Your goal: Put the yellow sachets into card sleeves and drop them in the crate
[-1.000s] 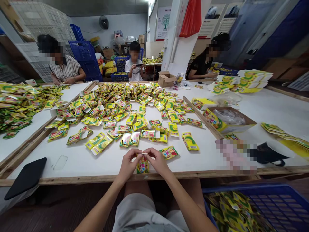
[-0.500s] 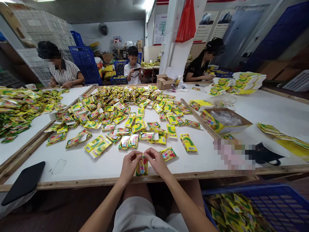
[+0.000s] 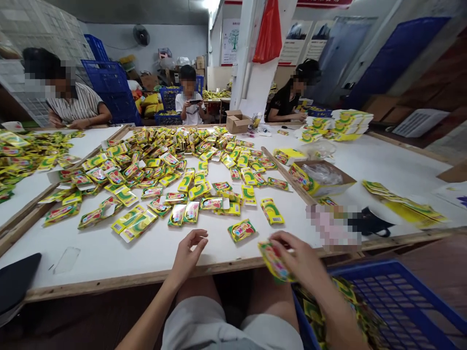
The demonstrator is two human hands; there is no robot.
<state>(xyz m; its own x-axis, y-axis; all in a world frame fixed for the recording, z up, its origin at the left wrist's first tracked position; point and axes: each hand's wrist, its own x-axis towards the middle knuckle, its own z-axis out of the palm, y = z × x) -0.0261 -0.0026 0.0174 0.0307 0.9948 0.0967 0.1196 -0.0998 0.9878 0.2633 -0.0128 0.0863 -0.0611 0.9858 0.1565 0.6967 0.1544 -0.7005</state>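
My right hand (image 3: 297, 253) grips a small yellow-green printed box (image 3: 274, 261) by its edge, above the table's front edge and close to the blue basket (image 3: 394, 272). Similar boxes fill part of that basket. Over the white tabletop, my left hand (image 3: 190, 250) holds nothing, its fingers curved and apart. A single printed box (image 3: 242, 230) lies flat between my hands, a little farther back. Beyond it, another box (image 3: 272, 211) rests with its yellow side up. Many more boxes are heaped in a pile (image 3: 156, 155), some with raised end flaps.
Wooden strips (image 3: 288, 177) divide the table. On the right stand an open carton with clear plastic bags (image 3: 321, 180), flat yellow cardboard (image 3: 404, 204) and a black cup-like item (image 3: 370, 223). A dark flat object (image 3: 18, 284) sits front left. Three people are across the table.
My hands have parted. The right hand has carried the box rightward, off the tabletop toward the blue basket, while the left has let go. The view has turned slightly right.
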